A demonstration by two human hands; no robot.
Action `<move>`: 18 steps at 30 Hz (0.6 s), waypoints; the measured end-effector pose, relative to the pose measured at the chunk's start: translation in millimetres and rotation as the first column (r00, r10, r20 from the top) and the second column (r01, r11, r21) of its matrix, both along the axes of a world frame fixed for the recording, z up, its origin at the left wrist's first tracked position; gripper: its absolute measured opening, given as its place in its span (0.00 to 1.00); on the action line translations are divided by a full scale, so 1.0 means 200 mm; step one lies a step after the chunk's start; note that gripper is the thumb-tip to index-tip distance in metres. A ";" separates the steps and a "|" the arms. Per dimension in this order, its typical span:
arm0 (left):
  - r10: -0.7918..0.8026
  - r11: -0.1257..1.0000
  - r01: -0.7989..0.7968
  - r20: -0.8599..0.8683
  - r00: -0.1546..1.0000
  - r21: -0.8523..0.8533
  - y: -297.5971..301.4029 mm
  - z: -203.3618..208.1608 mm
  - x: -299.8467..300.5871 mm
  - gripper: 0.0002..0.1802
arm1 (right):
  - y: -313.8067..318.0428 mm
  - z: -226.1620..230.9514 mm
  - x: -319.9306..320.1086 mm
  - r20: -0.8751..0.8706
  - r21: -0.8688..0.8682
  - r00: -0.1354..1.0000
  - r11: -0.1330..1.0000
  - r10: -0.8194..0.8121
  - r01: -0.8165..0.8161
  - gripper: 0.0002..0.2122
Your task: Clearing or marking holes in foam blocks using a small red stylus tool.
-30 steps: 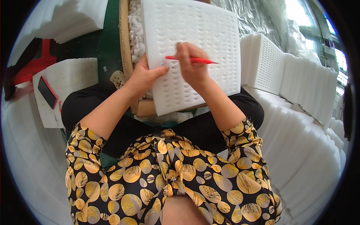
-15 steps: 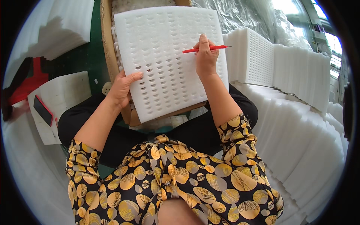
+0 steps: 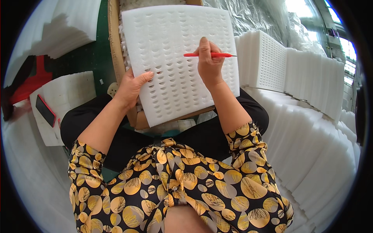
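A white foam sheet (image 3: pixel 175 105) with rows of half-round cuts lies tilted across the top of a cardboard box in front of me. My left hand (image 3: pixel 132 88) grips its left edge, thumb on the upper face and the other fingers hidden beneath. Over the right half of the sheet, my right hand (image 3: pixel 211 64) is closed around a slim red pen-like tool (image 3: pixel 190 55). The tool's thin dark tip points to the right, away from the sheet's cuts. Some cuts near my left thumb show as dark openings; those higher up look filled with white.
The cardboard box (image 3: pixel 115 42) holds loose white foam bits. Stacked foam sheets (image 3: pixel 311 70) stand on the right, beside clear plastic film (image 3: pixel 252 19). To the left, a phone with a red case (image 3: pixel 46 111) rests on a foam block (image 3: pixel 74 91), near a red object (image 3: pixel 40 77).
My right hand has shifted slightly left and down over the sheet with the red tool. The sheet and my left hand appear a little farther right in view.
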State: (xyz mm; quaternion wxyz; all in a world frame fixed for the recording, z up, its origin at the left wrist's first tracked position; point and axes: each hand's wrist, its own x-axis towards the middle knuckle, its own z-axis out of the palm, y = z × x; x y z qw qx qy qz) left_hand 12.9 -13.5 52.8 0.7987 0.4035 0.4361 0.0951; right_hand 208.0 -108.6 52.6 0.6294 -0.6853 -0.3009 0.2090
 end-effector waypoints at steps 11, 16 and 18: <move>0.008 1.000 -0.009 -0.009 1.000 -0.007 -0.02 0.03 0.01 0.18 | 0.02 0.07 -0.05 -0.039 0.016 0.997 0.998 0.064 -0.063 0.18; -0.016 0.999 0.015 0.038 0.999 0.031 -0.06 0.01 0.02 0.20 | 0.06 -0.08 -0.10 0.723 -0.167 0.663 0.980 0.197 -0.109 0.18; -0.001 1.000 0.000 0.026 1.000 0.027 -0.05 0.00 0.02 0.20 | 0.06 -0.03 -0.10 0.595 -0.122 0.785 0.985 0.173 -0.124 0.17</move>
